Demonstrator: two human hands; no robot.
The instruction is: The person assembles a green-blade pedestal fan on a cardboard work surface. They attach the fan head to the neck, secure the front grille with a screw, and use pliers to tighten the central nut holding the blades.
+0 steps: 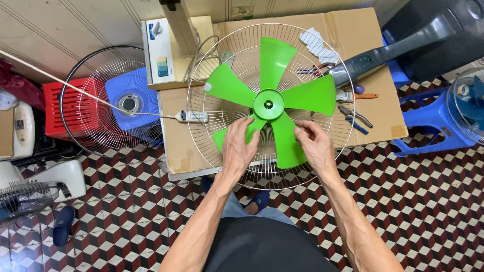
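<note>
A bright green five-bladed fan propeller [268, 103] sits inside a round wire fan guard [348, 121] lying on a cardboard-covered table [353, 30]. My left hand [238, 143] rests on the lower left blade, fingers curled over its edge. My right hand [311, 143] touches the right edge of the bottom blade, fingers pinched near the wire guard. The green hub is between and just above both hands.
Pliers and screwdrivers [355, 117] lie at the table's right. A power strip [191, 117] and a white box [159, 55] are at left. A second wire guard [108, 100] leans on a blue stool over a red crate. Blue plastic stools [428, 118] stand right.
</note>
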